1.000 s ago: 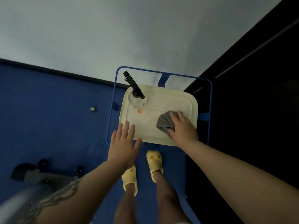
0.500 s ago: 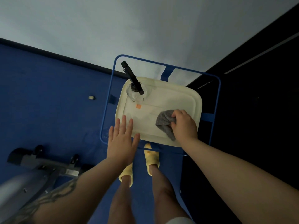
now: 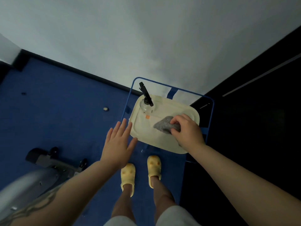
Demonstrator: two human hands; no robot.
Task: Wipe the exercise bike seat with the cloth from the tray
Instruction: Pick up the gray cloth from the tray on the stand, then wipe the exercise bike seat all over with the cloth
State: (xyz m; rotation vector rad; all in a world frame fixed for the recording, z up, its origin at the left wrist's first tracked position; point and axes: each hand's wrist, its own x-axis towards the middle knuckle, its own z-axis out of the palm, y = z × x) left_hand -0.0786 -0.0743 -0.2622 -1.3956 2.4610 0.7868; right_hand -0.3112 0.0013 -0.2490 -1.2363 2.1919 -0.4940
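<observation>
A grey cloth point(image 3: 163, 124) is bunched over the right part of a cream tray point(image 3: 162, 144). My right hand point(image 3: 187, 132) grips the cloth's near right side, fingers curled into it. My left hand point(image 3: 118, 144) hovers flat with fingers spread, just left of the tray's left rim, holding nothing. A grey part of the exercise bike point(image 3: 29, 181), with its base foot point(image 3: 48, 158), shows at the lower left; the seat is out of view.
The tray rests on a blue metal-frame stand point(image 3: 128, 101). A clear spray bottle with a black trigger head point(image 3: 146, 99) stands at the tray's far left corner. Blue floor spreads to the left, with a small pale object point(image 3: 105, 109). A dark wall closes the right side.
My right hand has closed on the cloth and gathered it up into a bunch. The view has swung left, showing more floor and bike. My left hand stays spread beside the tray.
</observation>
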